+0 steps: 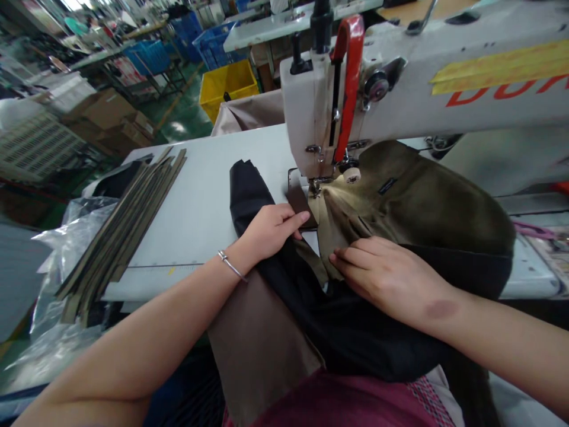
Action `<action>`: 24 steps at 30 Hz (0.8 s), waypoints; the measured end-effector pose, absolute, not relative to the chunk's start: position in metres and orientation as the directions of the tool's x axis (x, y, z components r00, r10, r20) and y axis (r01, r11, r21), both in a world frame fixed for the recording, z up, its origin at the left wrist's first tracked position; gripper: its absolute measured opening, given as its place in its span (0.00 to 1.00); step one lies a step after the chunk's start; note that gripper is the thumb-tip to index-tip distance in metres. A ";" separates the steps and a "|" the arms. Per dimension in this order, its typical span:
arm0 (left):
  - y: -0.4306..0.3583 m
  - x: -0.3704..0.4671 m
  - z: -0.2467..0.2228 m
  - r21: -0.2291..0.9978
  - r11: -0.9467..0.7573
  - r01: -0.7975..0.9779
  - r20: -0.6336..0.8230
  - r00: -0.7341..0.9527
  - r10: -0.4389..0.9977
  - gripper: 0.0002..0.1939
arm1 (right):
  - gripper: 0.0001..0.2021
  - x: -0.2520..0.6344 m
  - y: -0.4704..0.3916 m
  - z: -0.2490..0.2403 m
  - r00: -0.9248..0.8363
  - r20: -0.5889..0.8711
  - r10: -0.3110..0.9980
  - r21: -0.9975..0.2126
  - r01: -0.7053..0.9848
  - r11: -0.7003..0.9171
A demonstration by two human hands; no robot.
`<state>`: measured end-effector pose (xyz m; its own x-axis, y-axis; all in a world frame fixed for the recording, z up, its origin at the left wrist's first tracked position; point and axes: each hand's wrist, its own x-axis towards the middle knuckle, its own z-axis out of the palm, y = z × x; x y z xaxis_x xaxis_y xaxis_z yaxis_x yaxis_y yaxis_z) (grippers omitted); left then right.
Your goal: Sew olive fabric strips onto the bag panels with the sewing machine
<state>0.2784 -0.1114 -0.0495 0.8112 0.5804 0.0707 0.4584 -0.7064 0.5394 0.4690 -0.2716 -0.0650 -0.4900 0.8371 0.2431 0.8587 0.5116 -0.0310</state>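
An olive and black garment piece lies across the sewing machine bed, with a small dark label on its olive side. Part of it passes beneath the presser foot, lit by a small lamp. Left of the foot, my left hand is closed, with thumb and fingers on a dark brown strip of fabric. My right hand, fingers bent together, grips the olive cloth just in front of the foot. Black lining and a brown panel hang over the table's front edge towards my lap.
The white machine head with a red lever rises over the work. Olive strips are stacked at the table's left, beside clear plastic. Behind stand a yellow crate, blue crates and cardboard boxes. Purple-handled scissors lie at right.
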 end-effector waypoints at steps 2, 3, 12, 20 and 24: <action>-0.115 0.280 -0.050 0.565 -0.691 0.451 0.058 0.814 0.578 0.25 | 0.12 0.471 -0.272 -0.065 -0.481 0.275 0.832 -0.061 0.855 0.514; -0.117 0.281 -0.049 0.560 -0.709 0.430 0.072 0.827 0.558 0.25 | 0.12 0.471 -0.272 -0.065 -0.474 0.288 0.833 -0.071 0.856 0.512; -0.125 0.288 -0.042 0.676 -0.568 0.470 -0.034 0.790 0.613 0.23 | 0.15 0.476 -0.272 -0.065 -0.461 0.238 0.855 -0.148 0.853 0.501; -0.123 0.293 -0.047 0.647 -0.604 0.466 -0.044 0.813 0.580 0.21 | 0.12 0.477 -0.270 -0.069 -0.475 0.343 0.810 -0.115 0.835 0.538; -0.123 0.294 -0.048 0.632 -0.631 0.449 -0.022 0.825 0.565 0.20 | 0.12 0.477 -0.270 -0.070 -0.472 0.354 0.807 -0.135 0.828 0.544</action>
